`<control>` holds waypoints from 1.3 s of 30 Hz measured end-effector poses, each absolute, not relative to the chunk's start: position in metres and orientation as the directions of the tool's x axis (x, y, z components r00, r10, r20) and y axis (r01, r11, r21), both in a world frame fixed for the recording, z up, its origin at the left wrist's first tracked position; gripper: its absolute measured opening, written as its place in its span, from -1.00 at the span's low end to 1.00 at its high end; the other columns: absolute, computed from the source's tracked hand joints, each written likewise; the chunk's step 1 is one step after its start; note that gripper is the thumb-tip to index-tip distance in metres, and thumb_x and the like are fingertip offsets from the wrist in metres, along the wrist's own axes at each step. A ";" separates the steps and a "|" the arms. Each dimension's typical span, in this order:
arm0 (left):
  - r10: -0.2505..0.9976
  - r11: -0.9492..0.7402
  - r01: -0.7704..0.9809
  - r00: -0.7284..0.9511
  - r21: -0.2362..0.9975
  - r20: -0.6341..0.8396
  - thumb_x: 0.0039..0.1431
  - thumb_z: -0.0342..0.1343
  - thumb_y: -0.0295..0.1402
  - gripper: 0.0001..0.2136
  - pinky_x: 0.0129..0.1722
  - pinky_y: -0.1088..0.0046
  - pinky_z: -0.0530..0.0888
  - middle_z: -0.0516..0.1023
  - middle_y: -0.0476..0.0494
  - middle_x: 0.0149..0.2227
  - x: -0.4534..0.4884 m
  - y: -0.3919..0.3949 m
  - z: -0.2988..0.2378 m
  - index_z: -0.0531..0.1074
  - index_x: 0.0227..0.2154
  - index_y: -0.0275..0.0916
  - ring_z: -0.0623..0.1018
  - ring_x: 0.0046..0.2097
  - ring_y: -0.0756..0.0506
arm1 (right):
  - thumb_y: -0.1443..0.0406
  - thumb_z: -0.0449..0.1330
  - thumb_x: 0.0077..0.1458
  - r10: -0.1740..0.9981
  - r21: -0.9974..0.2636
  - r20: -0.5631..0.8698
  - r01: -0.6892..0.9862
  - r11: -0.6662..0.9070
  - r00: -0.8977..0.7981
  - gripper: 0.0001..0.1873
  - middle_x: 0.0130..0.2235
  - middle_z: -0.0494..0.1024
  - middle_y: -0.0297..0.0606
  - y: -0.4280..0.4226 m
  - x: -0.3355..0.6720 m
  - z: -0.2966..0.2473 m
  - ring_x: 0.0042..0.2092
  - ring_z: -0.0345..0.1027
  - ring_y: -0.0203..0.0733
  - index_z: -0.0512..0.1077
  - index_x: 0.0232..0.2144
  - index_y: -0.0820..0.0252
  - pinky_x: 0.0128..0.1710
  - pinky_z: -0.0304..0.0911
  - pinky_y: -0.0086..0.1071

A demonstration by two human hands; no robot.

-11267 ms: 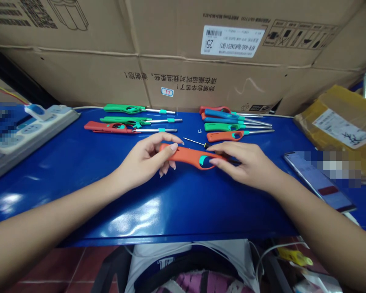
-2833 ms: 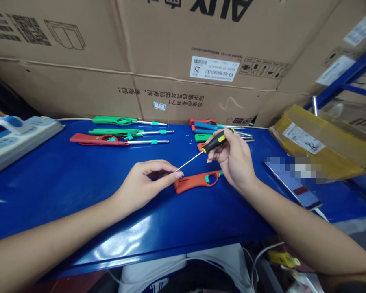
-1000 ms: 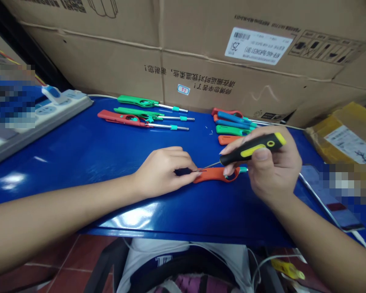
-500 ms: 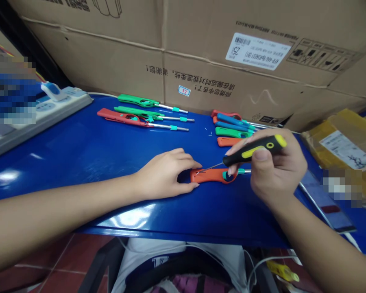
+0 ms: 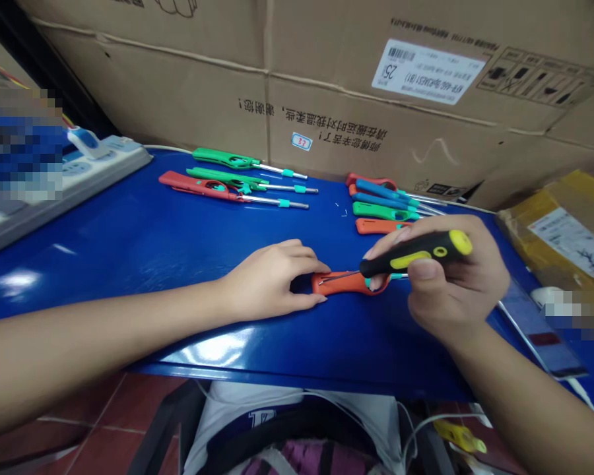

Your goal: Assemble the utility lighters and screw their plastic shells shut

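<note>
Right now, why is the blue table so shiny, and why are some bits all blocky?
Head view: a light overhead glares white off the glossy blue table; the blocky patches are blurred on purpose; the right hand, screwdriver and orange lighter stay sharp; the edges bend.

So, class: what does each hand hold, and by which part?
The right hand grips a screwdriver by its black-and-yellow handle. The left hand steadies the orange lighter at its handle end on the table.

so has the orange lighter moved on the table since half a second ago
Cannot tell for sure. The orange lighter lies just in front of the pile of lighters, as it did half a second ago; any small shift could be the camera's.
</note>
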State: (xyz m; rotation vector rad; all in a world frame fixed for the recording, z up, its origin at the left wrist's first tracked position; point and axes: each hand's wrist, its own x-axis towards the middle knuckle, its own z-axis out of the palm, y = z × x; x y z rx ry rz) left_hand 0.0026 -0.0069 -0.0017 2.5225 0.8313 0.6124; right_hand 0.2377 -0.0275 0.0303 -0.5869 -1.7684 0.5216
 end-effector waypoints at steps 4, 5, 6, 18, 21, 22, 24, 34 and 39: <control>0.631 -0.739 0.452 0.724 0.499 0.278 0.24 0.26 -0.24 -0.69 -0.02 0.28 0.46 0.62 -0.15 -0.11 0.003 -0.007 -0.002 0.56 -0.01 -0.27 0.52 -0.07 -0.17 | 0.29 0.29 0.21 0.594 -0.586 0.761 0.117 0.802 -0.260 -0.77 -0.27 0.64 -0.27 -0.025 0.239 0.029 -0.49 0.52 -0.23 0.48 -0.07 0.12 -0.58 0.46 -0.34; 0.631 -0.739 0.453 0.724 0.498 0.279 0.24 0.26 -0.24 -0.69 -0.02 0.28 0.46 0.62 -0.15 -0.11 0.003 -0.007 -0.002 0.56 -0.01 -0.27 0.53 -0.07 -0.17 | 0.29 0.29 0.21 0.593 -0.584 0.761 0.119 0.803 -0.264 -0.77 -0.28 0.64 -0.28 -0.025 0.239 0.030 -0.48 0.52 -0.23 0.48 -0.06 0.12 -0.58 0.46 -0.34; 0.632 -0.739 0.454 0.724 0.498 0.279 0.25 0.26 -0.25 -0.69 -0.02 0.28 0.46 0.62 -0.16 -0.11 0.003 -0.007 -0.002 0.56 -0.01 -0.27 0.53 -0.07 -0.17 | 0.29 0.28 0.22 0.590 -0.582 0.762 0.119 0.804 -0.267 -0.77 -0.28 0.64 -0.27 -0.025 0.239 0.030 -0.49 0.52 -0.23 0.47 -0.06 0.11 -0.57 0.46 -0.33; 0.630 -0.739 0.446 0.723 0.504 0.283 0.24 0.26 -0.24 -0.67 -0.02 0.24 0.48 0.62 -0.15 -0.09 0.002 -0.006 -0.003 0.55 0.01 -0.26 0.54 -0.05 -0.18 | 0.31 0.23 0.28 0.588 -0.584 0.746 0.117 0.804 -0.313 -0.82 -0.30 0.61 -0.27 -0.027 0.235 0.031 -0.51 0.50 -0.25 0.46 -0.06 0.09 -0.58 0.45 -0.32; 0.634 -0.732 0.448 0.724 0.514 0.271 0.24 0.26 -0.23 -0.67 -0.03 0.24 0.47 0.62 -0.15 -0.09 0.002 -0.006 -0.003 0.56 0.01 -0.26 0.54 -0.05 -0.19 | 0.31 0.23 0.29 0.625 -0.624 0.721 0.111 0.773 -0.301 -0.85 -0.29 0.60 -0.29 -0.027 0.232 0.029 -0.53 0.49 -0.28 0.46 -0.09 0.09 -0.60 0.45 -0.36; 0.636 -0.729 0.450 0.724 0.516 0.268 0.24 0.26 -0.23 -0.67 -0.02 0.24 0.47 0.62 -0.15 -0.09 0.002 -0.006 -0.003 0.56 0.01 -0.26 0.54 -0.05 -0.19 | 0.31 0.23 0.29 0.643 -0.643 0.709 0.107 0.758 -0.290 -0.86 -0.28 0.60 -0.30 -0.027 0.231 0.029 -0.54 0.49 -0.30 0.46 -0.10 0.08 -0.62 0.44 -0.38; 0.638 -0.726 0.451 0.722 0.518 0.265 0.24 0.26 -0.23 -0.67 -0.03 0.24 0.47 0.62 -0.15 -0.10 0.002 -0.006 -0.003 0.56 0.00 -0.25 0.54 -0.05 -0.19 | 0.32 0.23 0.28 0.677 -0.680 0.684 0.099 0.727 -0.271 -0.85 -0.27 0.59 -0.31 -0.025 0.229 0.027 -0.56 0.47 -0.32 0.46 -0.09 0.07 -0.66 0.43 -0.41; 0.622 -0.738 0.444 0.740 0.508 0.257 0.26 0.25 -0.23 -0.67 -0.01 0.25 0.45 0.60 -0.16 -0.11 0.003 -0.005 -0.005 0.55 0.02 -0.26 0.53 -0.05 -0.18 | 0.25 0.17 0.33 0.665 -0.640 0.711 0.180 0.747 -0.230 -0.58 -0.12 0.62 -0.26 -0.021 0.233 0.024 -0.38 0.55 -0.21 0.35 0.21 -0.08 -0.60 0.47 -0.38; 0.624 -0.739 0.448 0.737 0.503 0.259 0.26 0.24 -0.23 -0.68 -0.01 0.26 0.46 0.60 -0.16 -0.11 0.002 -0.006 -0.004 0.55 0.01 -0.26 0.54 -0.04 -0.18 | 0.23 0.11 0.36 0.665 -0.629 0.685 0.218 0.746 -0.297 -0.58 0.00 0.60 -0.21 -0.021 0.237 0.029 -0.31 0.56 -0.16 0.30 0.23 -0.12 -0.58 0.46 -0.33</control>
